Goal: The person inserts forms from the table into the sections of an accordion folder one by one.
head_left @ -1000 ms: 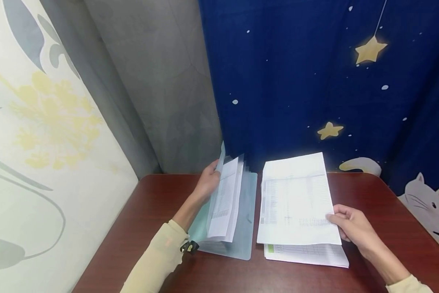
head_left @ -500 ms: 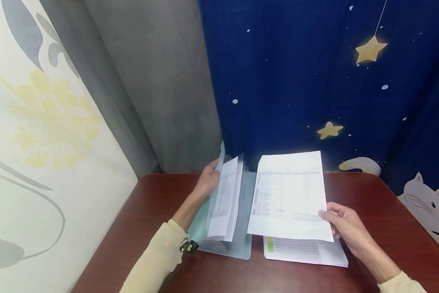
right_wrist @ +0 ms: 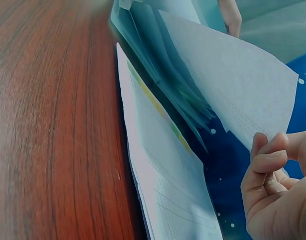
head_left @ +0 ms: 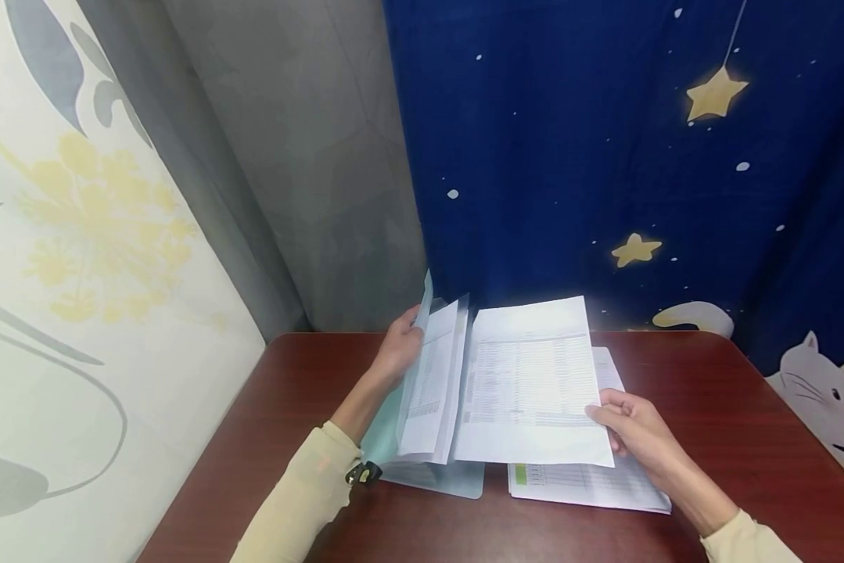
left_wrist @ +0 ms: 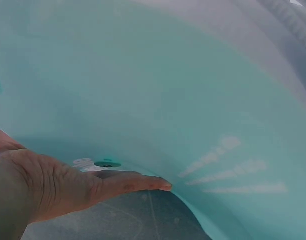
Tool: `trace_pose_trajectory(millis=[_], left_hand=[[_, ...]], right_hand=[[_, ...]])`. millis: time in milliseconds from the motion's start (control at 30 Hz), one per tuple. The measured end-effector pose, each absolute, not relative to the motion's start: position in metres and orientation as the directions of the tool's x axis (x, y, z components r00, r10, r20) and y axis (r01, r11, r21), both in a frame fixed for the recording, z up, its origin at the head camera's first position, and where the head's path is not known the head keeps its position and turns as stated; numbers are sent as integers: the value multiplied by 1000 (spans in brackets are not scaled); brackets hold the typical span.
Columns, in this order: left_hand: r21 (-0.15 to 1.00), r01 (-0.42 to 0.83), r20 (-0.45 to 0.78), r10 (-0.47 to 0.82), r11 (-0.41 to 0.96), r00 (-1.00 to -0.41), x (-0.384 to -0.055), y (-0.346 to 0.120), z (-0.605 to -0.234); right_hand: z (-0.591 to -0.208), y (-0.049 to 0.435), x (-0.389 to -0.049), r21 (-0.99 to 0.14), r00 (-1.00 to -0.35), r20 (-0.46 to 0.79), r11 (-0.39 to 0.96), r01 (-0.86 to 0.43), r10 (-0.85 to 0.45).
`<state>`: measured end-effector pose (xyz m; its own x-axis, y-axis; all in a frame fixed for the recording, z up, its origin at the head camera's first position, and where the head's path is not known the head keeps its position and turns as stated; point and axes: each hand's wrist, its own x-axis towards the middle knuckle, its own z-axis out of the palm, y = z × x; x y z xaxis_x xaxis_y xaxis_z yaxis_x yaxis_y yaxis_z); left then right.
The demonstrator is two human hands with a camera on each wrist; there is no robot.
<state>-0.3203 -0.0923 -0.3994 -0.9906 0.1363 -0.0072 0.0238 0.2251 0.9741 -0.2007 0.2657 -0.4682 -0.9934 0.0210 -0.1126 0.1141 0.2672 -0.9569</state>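
Note:
A translucent teal display book (head_left: 457,481) lies on the table with its cover and leading pockets lifted. My left hand (head_left: 396,349) grips that raised part by its upper left edge; in the left wrist view the thumb (left_wrist: 127,184) presses along the teal cover (left_wrist: 142,100). Printed pages show inside the lifted pockets (head_left: 429,383). A printed sheet (head_left: 534,383) is pinched at its lower right edge between thumb and fingers of my right hand (head_left: 640,430). The sheet is raised and tilted, its left edge right at the pockets and overlapping the display book.
A stack of printed sheets (head_left: 583,485) with a green-marked corner lies under and right of the held sheet. The dark red wooden table (head_left: 710,375) ends at a blue starry curtain (head_left: 534,156) and a grey one (head_left: 302,156). A pale patterned surface (head_left: 112,313) borders the left side.
My right hand has carried the printed sheet leftward, from over the stack to the display book, uncovering more of the stack's right side. The left hand and the raised pockets stay put.

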Motion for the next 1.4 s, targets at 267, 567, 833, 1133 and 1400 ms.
trace_pose_trajectory(millis=[267,567,833,1133,1400], left_hand=[[976,20,-13,148,218,-989,-320,-93,-399],[975,5,-31,157,222,-987,-319,-93,-397],[974,40,2,169,221,-986,-319,-94,-399],[970,32,-5,149,240,-989,-318,-93,-397],[969,19,-18,150,245,-989,-319,-94,-398]], right_hand=[[-470,252,-206,-956,-991,-133,268,124,-15],[-476,236,-211,-966,-989,-136,229,117,-65],[-481,223,-216,-962,-989,-141,243,125,-50],[-480,202,-219,-969,-984,-137,222,109,-112],[-485,184,-219,-971,-987,-135,210,115,-83]])
